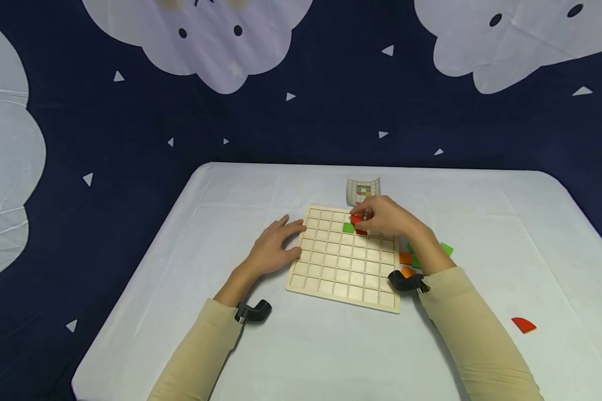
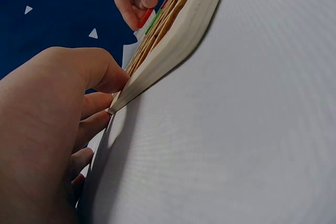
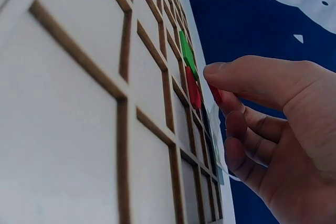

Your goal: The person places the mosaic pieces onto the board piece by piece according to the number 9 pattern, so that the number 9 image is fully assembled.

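Observation:
A pale wooden grid board (image 1: 326, 260) lies on the table. My left hand (image 1: 276, 249) rests at its left edge, thumb and fingertips touching the rim; in the left wrist view the thumb lies against the board's side. Above the board's far part, my right hand (image 1: 385, 216) pinches a small red piece (image 3: 214, 93) between thumb and fingers; the fingers partly cover its shape. Close below it, a green square tile (image 1: 348, 228) and a red tile (image 3: 193, 88) sit side by side in the grid.
A curled pattern card (image 1: 352, 192) stands behind the board. Orange tiles (image 1: 406, 258) and green tiles (image 1: 447, 249) lie to the board's right, partly hidden by the right arm. A red quarter-round piece (image 1: 524, 325) lies farther right on the white table (image 1: 221, 195).

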